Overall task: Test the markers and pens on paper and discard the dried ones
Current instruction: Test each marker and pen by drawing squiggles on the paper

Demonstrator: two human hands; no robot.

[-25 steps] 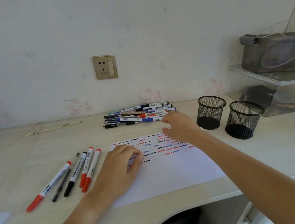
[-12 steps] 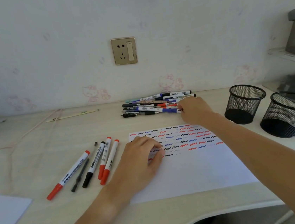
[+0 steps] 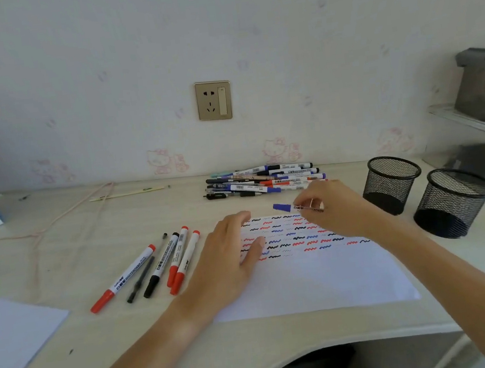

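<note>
Marker (image 3: pixel 293 207), blue cap on, pinched in right hand (image 3: pixel 333 206) fingertips, held level just above top edge of paper (image 3: pixel 321 280), between pile of untested pens (image 3: pixel 265 179) and rows of squiggles. Left hand (image 3: pixel 229 261) flat, fingers relaxed, pressing paper's left side, holding nothing. Likely step: uncap and test. Advice: pull cap straight off, keep sheet pinned, draw short squiggle in blank space below existing rows. Five markers (image 3: pixel 156 264) lie left of paper; two mesh cups (image 3: pixel 426 193) right.
</note>
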